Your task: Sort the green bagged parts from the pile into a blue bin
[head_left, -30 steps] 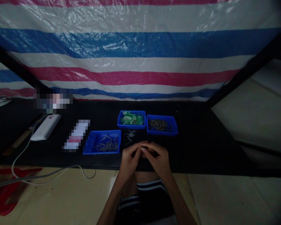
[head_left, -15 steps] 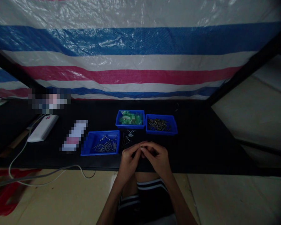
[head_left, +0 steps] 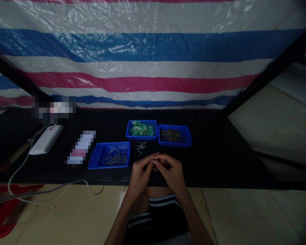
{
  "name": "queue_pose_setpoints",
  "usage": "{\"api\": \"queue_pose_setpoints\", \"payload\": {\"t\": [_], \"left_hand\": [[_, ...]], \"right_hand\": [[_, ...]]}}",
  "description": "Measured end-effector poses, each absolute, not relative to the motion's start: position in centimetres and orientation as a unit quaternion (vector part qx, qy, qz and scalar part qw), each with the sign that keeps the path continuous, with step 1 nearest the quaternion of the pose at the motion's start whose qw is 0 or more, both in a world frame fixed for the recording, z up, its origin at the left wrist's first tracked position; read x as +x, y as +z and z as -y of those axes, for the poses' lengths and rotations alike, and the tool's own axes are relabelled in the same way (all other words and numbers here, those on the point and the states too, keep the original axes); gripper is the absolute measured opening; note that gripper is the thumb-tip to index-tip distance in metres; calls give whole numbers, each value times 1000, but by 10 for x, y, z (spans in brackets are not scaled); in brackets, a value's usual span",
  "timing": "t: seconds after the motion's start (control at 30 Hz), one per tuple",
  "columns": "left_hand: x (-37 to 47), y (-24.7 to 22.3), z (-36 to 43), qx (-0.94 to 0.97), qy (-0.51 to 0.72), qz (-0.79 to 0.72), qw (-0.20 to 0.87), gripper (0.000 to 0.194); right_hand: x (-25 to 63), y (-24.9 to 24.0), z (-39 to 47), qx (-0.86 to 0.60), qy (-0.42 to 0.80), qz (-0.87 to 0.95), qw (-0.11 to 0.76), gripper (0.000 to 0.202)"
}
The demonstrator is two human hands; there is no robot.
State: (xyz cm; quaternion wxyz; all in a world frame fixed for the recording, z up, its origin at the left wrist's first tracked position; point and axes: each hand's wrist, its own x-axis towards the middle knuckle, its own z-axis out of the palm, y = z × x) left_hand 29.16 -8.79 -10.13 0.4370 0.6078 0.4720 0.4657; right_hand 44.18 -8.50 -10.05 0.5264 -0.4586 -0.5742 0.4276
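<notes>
My left hand (head_left: 141, 172) and my right hand (head_left: 171, 169) meet fingertip to fingertip over the front part of the black table. Both are pinched closed around something tiny, mostly hidden by the fingers, that I cannot make out. Just beyond my fingers several thin metal pins (head_left: 140, 145) lie loose on the table. To the left, a blue tray (head_left: 97, 154) holds many silvery pins (head_left: 117, 158). Behind my hands stands a blue tray (head_left: 141, 138) of green plastic pieces (head_left: 142, 129). Beside it, another blue tray (head_left: 174, 144) contains darker, brassy pins (head_left: 172, 135).
A white power bank-like device (head_left: 46, 140) with a cable (head_left: 12, 170) sits at the left, near a blurred flat object (head_left: 81, 148). Striped plastic sheeting (head_left: 148, 81) hangs behind the table (head_left: 219, 163). A red stool (head_left: 2, 217) is at lower left.
My hands stay together in nearly the same place, still pinching. A small speck now shows slightly brighter between the fingertips. The view has shifted very slightly.
</notes>
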Motion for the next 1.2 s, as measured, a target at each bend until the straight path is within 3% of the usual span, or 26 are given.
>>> {"api": "queue_pose_setpoints", "payload": {"t": [0.57, 0.8, 1.0, 1.1, 1.2], "left_hand": [[293, -103, 88, 618, 452, -481, 427, 34], [297, -101, 95, 658, 405, -501, 389, 30], [298, -105, 100, 725, 361, -475, 343, 43], [297, -105, 102, 735, 384, -457, 323, 46], [295, -105, 105, 714, 449, -440, 309, 48]], "right_hand": [[439, -104, 85, -480, 406, 564, 535, 12], [456, -83, 60, -569, 188, 527, 602, 17], [470, -50, 31, -649, 1, 562, 513, 29], [456, -52, 34, -599, 12, 609, 520, 28], [435, -70, 42, -522, 112, 698, 478, 21]]}}
